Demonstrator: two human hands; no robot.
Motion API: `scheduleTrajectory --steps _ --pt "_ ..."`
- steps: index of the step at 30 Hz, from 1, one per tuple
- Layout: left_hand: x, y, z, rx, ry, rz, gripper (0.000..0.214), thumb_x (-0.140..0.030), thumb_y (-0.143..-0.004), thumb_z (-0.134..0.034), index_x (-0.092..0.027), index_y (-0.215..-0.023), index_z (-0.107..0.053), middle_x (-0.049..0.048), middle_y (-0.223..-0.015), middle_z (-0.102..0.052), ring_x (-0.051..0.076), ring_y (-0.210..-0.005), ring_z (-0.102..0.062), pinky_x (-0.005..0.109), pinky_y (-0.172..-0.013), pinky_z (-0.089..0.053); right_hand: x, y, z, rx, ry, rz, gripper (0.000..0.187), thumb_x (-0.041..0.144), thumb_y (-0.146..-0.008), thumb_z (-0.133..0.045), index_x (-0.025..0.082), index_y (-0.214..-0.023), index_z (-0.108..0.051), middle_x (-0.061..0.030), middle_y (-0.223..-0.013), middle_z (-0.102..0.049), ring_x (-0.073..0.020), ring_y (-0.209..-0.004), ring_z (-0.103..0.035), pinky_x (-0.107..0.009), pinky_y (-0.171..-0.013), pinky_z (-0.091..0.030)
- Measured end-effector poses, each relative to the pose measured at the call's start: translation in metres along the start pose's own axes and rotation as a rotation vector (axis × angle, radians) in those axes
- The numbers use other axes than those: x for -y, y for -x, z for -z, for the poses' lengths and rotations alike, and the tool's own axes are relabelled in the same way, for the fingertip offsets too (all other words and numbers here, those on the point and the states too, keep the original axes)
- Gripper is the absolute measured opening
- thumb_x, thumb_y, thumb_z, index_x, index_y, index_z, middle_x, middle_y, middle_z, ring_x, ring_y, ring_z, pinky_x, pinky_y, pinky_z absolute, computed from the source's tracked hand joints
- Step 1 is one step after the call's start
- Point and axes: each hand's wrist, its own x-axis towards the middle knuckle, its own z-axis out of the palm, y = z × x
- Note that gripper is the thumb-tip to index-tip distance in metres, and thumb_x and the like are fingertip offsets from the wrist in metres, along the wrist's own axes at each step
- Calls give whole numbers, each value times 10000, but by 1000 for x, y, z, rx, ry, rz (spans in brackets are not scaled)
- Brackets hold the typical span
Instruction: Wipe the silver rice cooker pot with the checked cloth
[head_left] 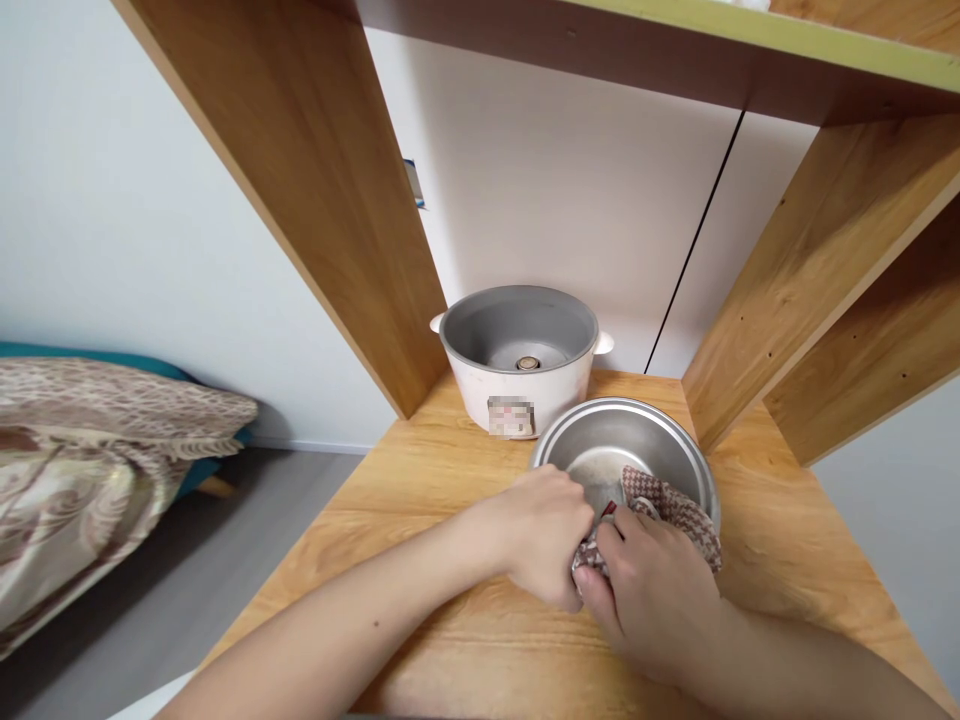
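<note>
A silver metal inner pot (596,428) rests on the wooden desk, its hollow facing up and toward me. My left hand (551,535) is closed at the pot's near left rim; its fingertips are hidden. My right hand (652,585) is closed on a brown-and-white checked cloth (679,510), bunched over the near right rim and partly inside the pot. The two hands nearly touch, with a fold of cloth between them. Just behind the pot stands a white rice cooker body (476,385) without a lid, grey inside, with a round metal piece at its bottom.
Wooden uprights rise on the left (315,200) and right (780,290), under a shelf (600,50) with a yellow-green edge. A pale panel (555,180) closes off the back. Beyond the desk's left edge lies a patterned fringed blanket (97,430) on teal furniture.
</note>
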Motion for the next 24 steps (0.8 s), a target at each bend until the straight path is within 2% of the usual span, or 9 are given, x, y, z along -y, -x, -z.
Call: scheduleTrajectory --steps 7,24 --pt "1 1 2 33 9 1 271 -480 -613 -647 -212 -609 -688 106 -625 -723 319 -607 -703 377 -504 -498 -7 0 0 -63 47 109 255 359 -987 -468 211 -868 -638 -60 -824 -647 -222 -727 -586 -348 -616 -365" --pt "4 1 0 35 9 -8 250 -450 -596 -668 -205 -624 -707 114 -653 -735 327 -625 -708 382 -513 -512 -9 -4 17 125 17 118 316 366 -1018 -392 197 -965 -654 -83 -940 -671 -247 -824 -625 -361 -661 -431"
